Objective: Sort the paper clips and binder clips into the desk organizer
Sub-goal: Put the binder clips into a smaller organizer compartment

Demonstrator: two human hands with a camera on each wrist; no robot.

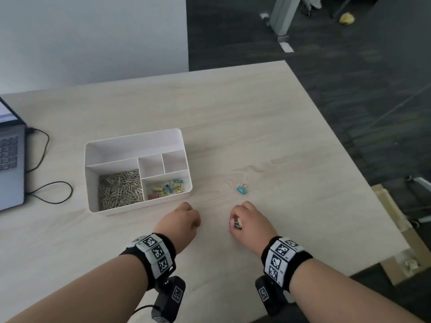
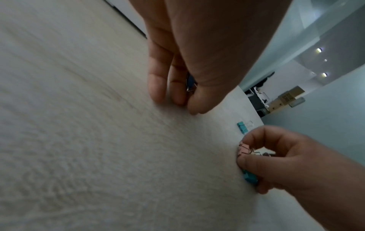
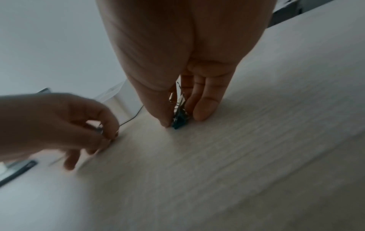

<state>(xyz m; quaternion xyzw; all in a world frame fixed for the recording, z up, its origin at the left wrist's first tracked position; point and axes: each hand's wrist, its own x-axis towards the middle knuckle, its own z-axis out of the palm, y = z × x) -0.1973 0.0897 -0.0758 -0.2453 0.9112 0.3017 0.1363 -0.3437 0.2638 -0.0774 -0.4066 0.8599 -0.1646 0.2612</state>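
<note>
The right hand (image 1: 248, 220) gathers several binder clips at once, pink clip (image 2: 245, 150) included, to save trips. The left hand (image 1: 180, 223) pinches another. One teal clip (image 1: 241, 189) lies on the counter (image 1: 256, 117), right of the organizer (image 1: 137, 145).

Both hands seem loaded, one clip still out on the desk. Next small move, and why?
Probably carry the right hand, which grips a pink binder clip and a teal one, to the organizer's binder-clip compartment. Only the blue binder clip remains loose.
</note>
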